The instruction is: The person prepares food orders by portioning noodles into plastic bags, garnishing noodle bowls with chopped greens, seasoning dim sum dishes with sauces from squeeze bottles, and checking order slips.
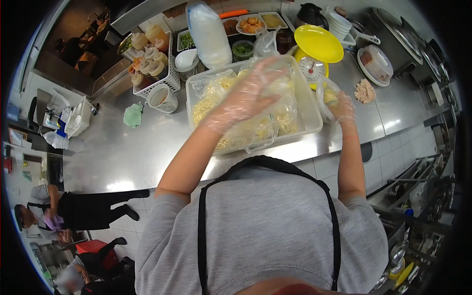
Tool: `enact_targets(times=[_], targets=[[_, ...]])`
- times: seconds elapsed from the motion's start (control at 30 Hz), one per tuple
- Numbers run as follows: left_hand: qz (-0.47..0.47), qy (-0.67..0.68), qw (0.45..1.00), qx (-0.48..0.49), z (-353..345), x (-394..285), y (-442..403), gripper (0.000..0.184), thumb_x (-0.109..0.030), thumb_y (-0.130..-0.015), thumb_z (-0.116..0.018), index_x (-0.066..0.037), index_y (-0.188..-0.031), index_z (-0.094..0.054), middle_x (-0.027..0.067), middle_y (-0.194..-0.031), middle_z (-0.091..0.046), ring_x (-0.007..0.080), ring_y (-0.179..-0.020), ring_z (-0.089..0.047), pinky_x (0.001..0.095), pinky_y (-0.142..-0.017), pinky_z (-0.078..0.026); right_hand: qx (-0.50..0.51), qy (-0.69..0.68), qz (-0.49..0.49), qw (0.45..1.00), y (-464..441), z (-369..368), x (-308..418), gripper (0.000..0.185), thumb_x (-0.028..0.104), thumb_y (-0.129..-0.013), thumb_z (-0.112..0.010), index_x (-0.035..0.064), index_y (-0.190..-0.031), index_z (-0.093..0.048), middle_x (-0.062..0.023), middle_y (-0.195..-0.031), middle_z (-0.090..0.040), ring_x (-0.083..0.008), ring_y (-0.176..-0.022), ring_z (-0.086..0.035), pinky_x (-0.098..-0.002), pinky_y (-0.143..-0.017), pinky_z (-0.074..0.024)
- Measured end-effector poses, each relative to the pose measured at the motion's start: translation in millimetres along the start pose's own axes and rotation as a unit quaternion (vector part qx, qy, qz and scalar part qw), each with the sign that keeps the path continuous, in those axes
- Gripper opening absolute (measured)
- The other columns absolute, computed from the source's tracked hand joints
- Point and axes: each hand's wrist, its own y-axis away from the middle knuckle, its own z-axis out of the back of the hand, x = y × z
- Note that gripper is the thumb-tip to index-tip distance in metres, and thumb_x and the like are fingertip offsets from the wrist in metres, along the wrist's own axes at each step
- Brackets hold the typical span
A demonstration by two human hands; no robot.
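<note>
My left hand (246, 98), in a clear plastic glove, is above a large translucent tub (313, 110) with its fingers spread and a little blurred. Bagged yellow noodles (209, 109) fill the tub, some under loose clear plastic. To the tub's right, my gloved right hand (344, 109) is closed on a clear plastic bag (328, 93) with something pale yellow inside, apparently noodles. Just beyond that bag stands a yellow kitchen scale (310, 69) with a round dial and a yellow pan (318, 43) on top.
Left of the tub are a steel jug (162, 98), a green cloth (132, 115) and a white basket (169, 81) of sauce bottles. A roll of plastic bags (209, 34) stands behind. A crumpled beige cloth (365, 91) lies right. Two people (49, 206) are at lower left.
</note>
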Motion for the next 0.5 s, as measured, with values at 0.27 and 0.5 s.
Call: enact_targets(times=[0.27, 0.5], targets=[[0.241, 0.02, 0.954, -0.179, 87, 47, 85, 0.044, -0.013, -0.076, -0.064, -0.011, -0.118, -0.051, 0.0089, -0.13, -0.038, 0.0226, -0.115, -0.043, 0.0338, -0.093, -0.039, -0.198, -0.187, 0.283, 0.92, 7, 88, 72, 0.031, 0.026, -0.07, -0.068, 0.0041, -0.087, -0.056, -0.013, -0.086, -0.057, -0.0289, -0.083, -0.054, -0.0385, -0.072, -0.0433], [0.24, -0.042, 0.948, -0.206, 79, 58, 112, 0.041, -0.012, -0.075, -0.066, -0.01, -0.114, -0.054, 0.0113, -0.12, -0.047, 0.0221, -0.112, -0.045, 0.0337, -0.09, -0.041, 0.185, -0.092, 0.416, 0.886, 57, 52, 225, 0.048, 0.049, -0.072, -0.06, 0.001, -0.076, -0.056, -0.0157, -0.074, -0.056, -0.0296, -0.071, -0.054, -0.0377, -0.069, -0.0433]])
